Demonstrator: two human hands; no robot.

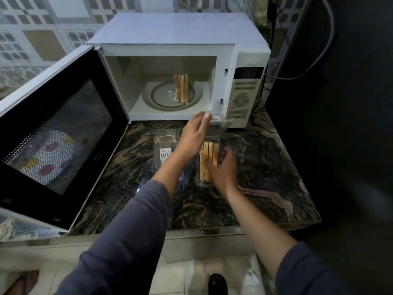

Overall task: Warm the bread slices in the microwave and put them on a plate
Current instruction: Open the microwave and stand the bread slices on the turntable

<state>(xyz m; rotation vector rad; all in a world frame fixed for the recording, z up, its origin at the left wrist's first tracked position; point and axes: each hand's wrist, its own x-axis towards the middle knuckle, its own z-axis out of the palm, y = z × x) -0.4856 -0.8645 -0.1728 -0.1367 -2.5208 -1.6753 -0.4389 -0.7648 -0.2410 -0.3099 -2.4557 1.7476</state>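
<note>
My right hand (223,169) grips the bagged bread slices (209,155) lying on the counter (268,167), long axis toward the microwave (178,30) straight ahead, while my nearer left hand (195,133) pinches the clear bag (220,122) by its mouth.

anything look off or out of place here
The bread slices in the open microwave stand on edge, bunched together directly on the glass turntable, with no plate under them. That is an odd way to warm them. Nothing looks spilled or damaged.
</note>
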